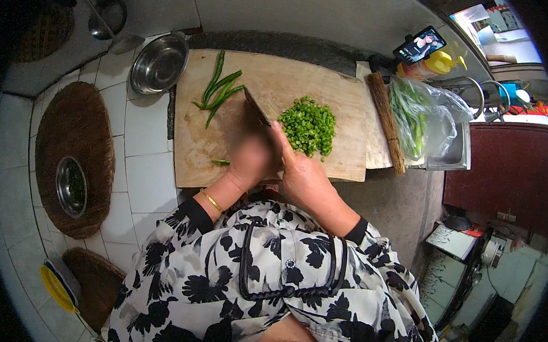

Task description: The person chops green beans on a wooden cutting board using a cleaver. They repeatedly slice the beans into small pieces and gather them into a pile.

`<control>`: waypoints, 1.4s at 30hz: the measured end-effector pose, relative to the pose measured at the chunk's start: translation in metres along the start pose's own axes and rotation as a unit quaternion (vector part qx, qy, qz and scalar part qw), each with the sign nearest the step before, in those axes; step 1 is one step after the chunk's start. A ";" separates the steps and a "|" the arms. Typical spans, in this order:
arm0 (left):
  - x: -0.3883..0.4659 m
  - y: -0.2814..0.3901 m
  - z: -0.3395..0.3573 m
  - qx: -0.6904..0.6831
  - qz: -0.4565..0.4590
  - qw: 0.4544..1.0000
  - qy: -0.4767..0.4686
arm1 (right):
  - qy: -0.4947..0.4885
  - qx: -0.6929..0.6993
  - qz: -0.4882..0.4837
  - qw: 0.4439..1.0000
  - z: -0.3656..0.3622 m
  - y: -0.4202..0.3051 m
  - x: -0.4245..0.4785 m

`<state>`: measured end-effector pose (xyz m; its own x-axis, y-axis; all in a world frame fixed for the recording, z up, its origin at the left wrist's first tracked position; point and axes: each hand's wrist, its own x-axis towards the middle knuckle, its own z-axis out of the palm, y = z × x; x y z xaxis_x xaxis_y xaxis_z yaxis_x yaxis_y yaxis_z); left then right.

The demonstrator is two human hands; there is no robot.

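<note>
On a wooden cutting board [343,91], my right hand [299,170] is closed around a kitchen knife, most likely a cleaver [257,107], its index finger stretched along the blade. My left hand [251,158] lies just left of the blade; it is blurred, so what its fingers hold does not show. A piece of green chili [220,161] lies beside its wrist. Several whole green chilies [218,91] rest at the board's upper left. To the right of the knife is a pile of chopped green chilies [308,126].
A metal bowl [159,65] stands left of the board. Right of it are a bundled twig brush [387,123], a plastic bag of green vegetables [409,117] and a sink [463,150]. A phone [420,45] is propped behind. Further left, a glass or metal bowl [72,187] sits on a brown round lid.
</note>
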<state>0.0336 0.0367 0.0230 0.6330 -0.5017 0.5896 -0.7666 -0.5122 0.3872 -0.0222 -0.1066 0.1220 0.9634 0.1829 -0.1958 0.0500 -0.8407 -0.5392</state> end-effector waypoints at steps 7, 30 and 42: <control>-0.008 -0.001 0.000 -0.029 -0.055 0.997 -0.048 | 0.037 0.036 0.009 0.999 0.006 0.014 0.015; -0.028 -0.002 0.005 -0.013 -0.103 0.992 -0.075 | -0.014 -0.018 0.010 1.000 -0.005 0.000 -0.007; -0.020 0.002 -0.015 -0.013 -0.054 0.996 -0.070 | 0.045 0.026 0.001 0.999 0.008 0.014 0.010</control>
<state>0.0181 0.0561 0.0220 0.7192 -0.5373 0.4405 -0.6948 -0.5515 0.4616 -0.0137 -0.1127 0.1056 0.9835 0.1318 -0.1240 0.0357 -0.8129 -0.5814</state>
